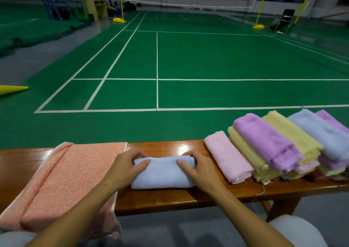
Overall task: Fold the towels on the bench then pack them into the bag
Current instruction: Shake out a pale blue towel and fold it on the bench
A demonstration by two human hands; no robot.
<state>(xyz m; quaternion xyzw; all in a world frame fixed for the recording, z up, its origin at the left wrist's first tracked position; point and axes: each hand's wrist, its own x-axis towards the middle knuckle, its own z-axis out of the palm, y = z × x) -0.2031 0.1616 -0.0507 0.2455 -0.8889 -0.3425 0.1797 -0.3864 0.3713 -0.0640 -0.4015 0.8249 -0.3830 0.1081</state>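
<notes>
Now both hands grasp the blue towel (162,173) on the bench (160,199): left hand (128,166) and right hand (198,168) curl fingers round its ends, beside the bag (71,175).

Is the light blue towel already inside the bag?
No, the light blue towel lies on the bench, gripped by both hands, beside the pink bag.

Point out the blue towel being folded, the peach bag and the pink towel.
blue towel (162,175), head view, bare middle of its top between the hands.
peach bag (75,171), head view, flat middle of its upper face.
pink towel (227,157), head view, middle of its top fold.
</notes>
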